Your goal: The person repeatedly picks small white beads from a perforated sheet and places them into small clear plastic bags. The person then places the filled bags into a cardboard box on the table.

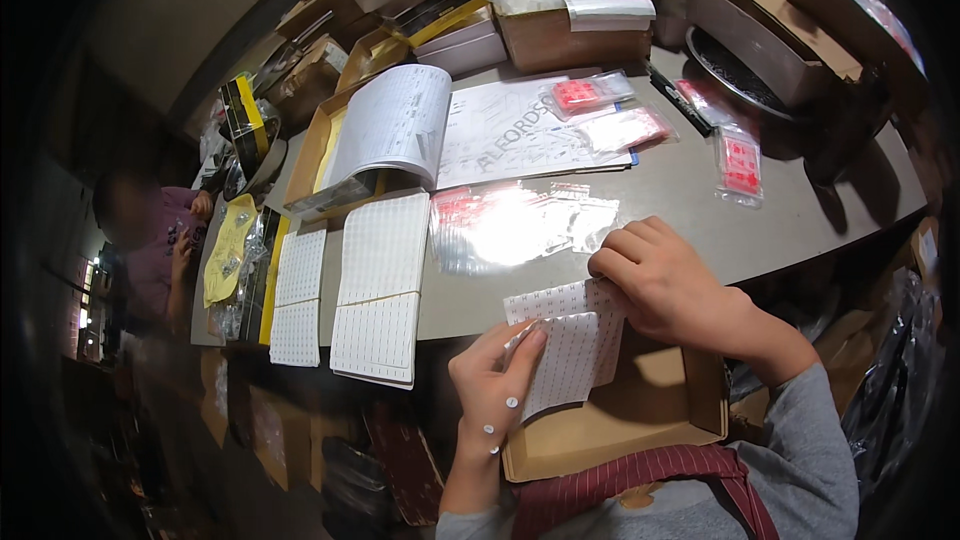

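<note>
My left hand (490, 370) grips a white label sheet (562, 365) printed with rows of small marks, thumb on its front, above an open cardboard box (620, 437) by my lap. A second label sheet (528, 306) shows behind the first. My right hand (672, 285) has its fingers curled at the upper right edge of the sheets and appears to pinch it; the fingertips are partly hidden. Small round white stickers (512, 402) are stuck on my left hand and wrist.
Two banded label stacks (377, 290) (298, 290) overhang the table's front edge. Clear packets (510, 230) lie beyond my hands, with red-filled bags (738, 162) farther right. A paper stack (390, 125) curls from a box. Boxes (575, 35) crowd the back; a person (160, 230) is at left.
</note>
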A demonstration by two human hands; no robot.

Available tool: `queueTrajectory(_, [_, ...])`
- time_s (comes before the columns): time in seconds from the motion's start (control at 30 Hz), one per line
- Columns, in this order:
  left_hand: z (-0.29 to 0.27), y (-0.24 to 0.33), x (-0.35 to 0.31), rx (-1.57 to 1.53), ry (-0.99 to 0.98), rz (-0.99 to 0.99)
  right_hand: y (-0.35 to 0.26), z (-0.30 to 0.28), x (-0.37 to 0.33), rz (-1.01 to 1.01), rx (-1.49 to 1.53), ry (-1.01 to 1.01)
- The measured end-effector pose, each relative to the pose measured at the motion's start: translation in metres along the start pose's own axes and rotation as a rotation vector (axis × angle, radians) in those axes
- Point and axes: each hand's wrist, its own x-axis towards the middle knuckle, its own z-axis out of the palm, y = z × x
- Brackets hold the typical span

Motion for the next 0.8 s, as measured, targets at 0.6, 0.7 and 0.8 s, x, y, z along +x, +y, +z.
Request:
queueTrajectory(0.6, [0.003, 0.0, -0.001, -0.076, -0.007, -0.017, -0.001, 0.01, 0.0, -0.02, -0.053, 0.024])
queueTrajectory(0.7, [0.004, -0.003, 0.0, -0.077, 0.002, -0.024, -0.003, 0.013, -0.002, -0.034, -0.096, 0.056])
queueTrajectory(0.8, [0.003, -0.006, 0.001, -0.072, 0.01, -0.058, 0.0, 0.015, -0.005, -0.066, -0.037, 0.039])
